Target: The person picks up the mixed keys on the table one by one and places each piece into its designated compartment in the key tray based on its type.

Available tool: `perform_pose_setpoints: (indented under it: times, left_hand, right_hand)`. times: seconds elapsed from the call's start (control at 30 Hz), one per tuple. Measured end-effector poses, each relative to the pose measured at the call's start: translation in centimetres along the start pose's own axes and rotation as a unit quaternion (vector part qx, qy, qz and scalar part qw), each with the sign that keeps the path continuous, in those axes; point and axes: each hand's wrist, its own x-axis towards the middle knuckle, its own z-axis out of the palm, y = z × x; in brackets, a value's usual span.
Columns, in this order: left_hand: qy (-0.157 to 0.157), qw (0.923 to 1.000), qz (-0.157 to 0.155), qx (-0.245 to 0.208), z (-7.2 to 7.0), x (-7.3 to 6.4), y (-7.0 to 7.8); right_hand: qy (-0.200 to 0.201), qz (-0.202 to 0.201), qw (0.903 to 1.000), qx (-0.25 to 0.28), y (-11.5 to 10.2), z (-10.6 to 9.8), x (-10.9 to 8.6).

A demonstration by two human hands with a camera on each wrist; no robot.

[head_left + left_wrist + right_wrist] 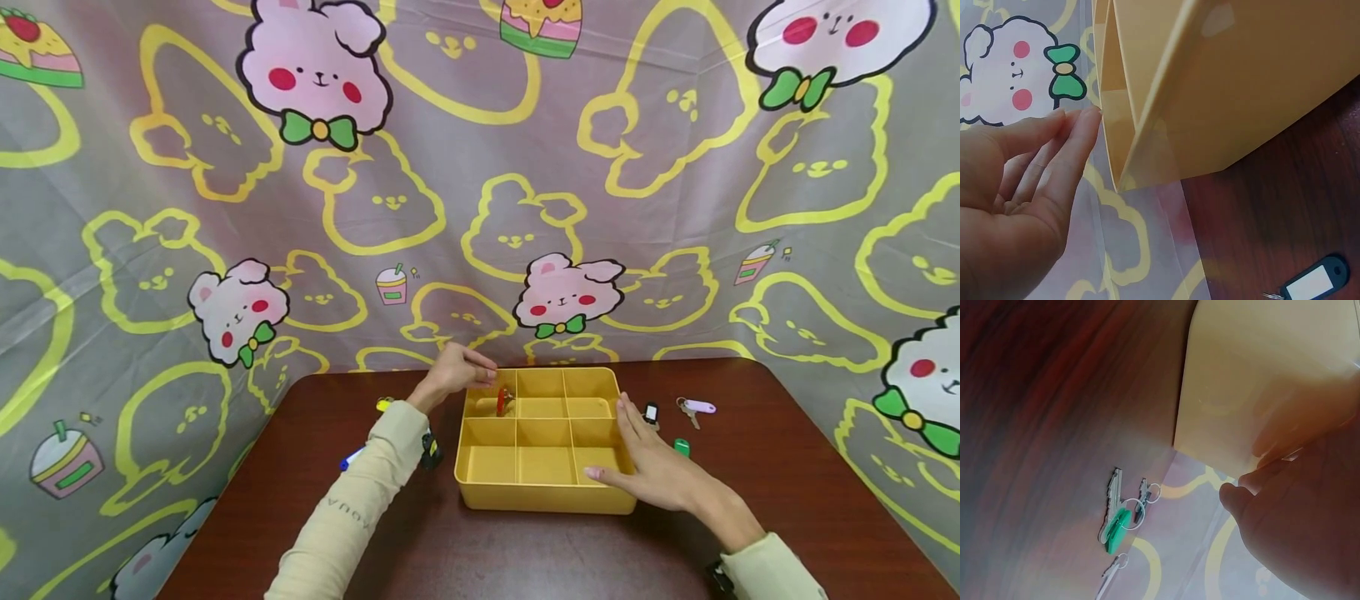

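Note:
A yellow box (547,498) divided into several compartments stands on the table. In its back left compartment is a red key tag (502,402) with a key; whether it leans on the divider cannot be told. My left hand (453,369) hovers at the box's back left corner. In the left wrist view its thumb and fingertips lie close together, with nothing seen between them. My right hand (660,467) rests against the right side of the box, its fingers straight along the wall and its thumb over the front right compartment.
Right of the box lie keys with a black tag (651,412), a lilac tag (700,407) and a green tag (681,447). To its left are a yellow tag (384,404), a blue tag (351,458) and a black tag (431,448). Patterned cloth (450,208) hangs behind the table.

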Motion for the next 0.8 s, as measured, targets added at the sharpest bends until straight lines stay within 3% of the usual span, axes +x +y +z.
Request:
perform_pose_setpoints:
  times: [0.23, 0.5, 0.8]
  left_hand:
    - [0.0, 0.9998, 0.006, 0.017, -0.1, -0.2, 0.2]
    - [0.003, 0.9969, 0.042, 0.066, -0.2, -0.9, 0.1]
    - [0.006, 0.9974, 0.044, 0.056, -0.9, -1.8, 0.1]
  right_hand:
    - [0.0, -0.001, 1.0, -0.001, -0.1, -0.1, 0.0]
    - [0.0, 0.002, 1.0, -0.002, 0.1, -0.2, -0.1]
    - [0.009, -0.005, 0.9999, -0.008, -0.1, 0.1, -0.1]
